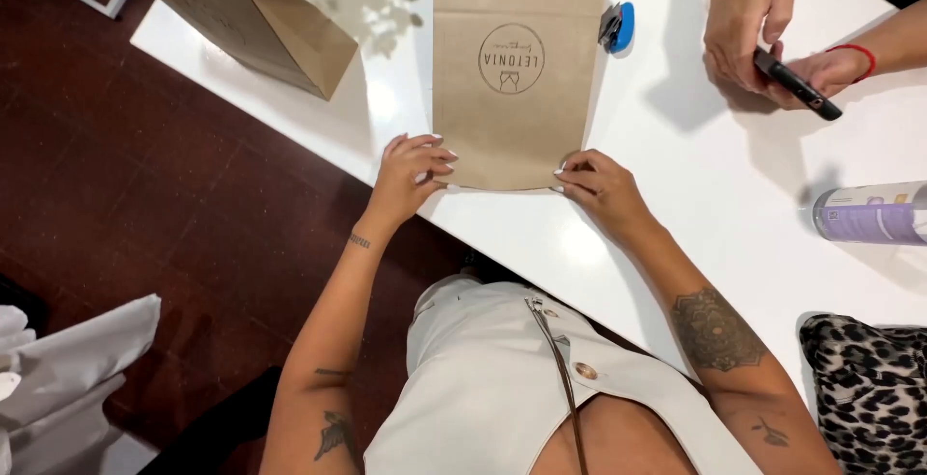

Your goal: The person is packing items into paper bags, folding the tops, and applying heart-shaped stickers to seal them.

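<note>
A flat brown paper bag (516, 69) was laid on the white table (676, 205), reaching toward 12 o'clock from both hands. Its near left corner was pinched by the left hand (413, 178), fingers curled over the edge; its near right corner was pressed down by the fingertips of the right hand (601, 189), at 3 o'clock from the left. The bag's far end was cut off by the frame. A second bag (253, 13) at 11 o'clock was also cropped. At 1 o'clock, a blue stapler (616, 27) was partly hidden behind the bag. At 2 o'clock, a dark phone (798, 84) was held in another person's hands (748, 21).
</note>
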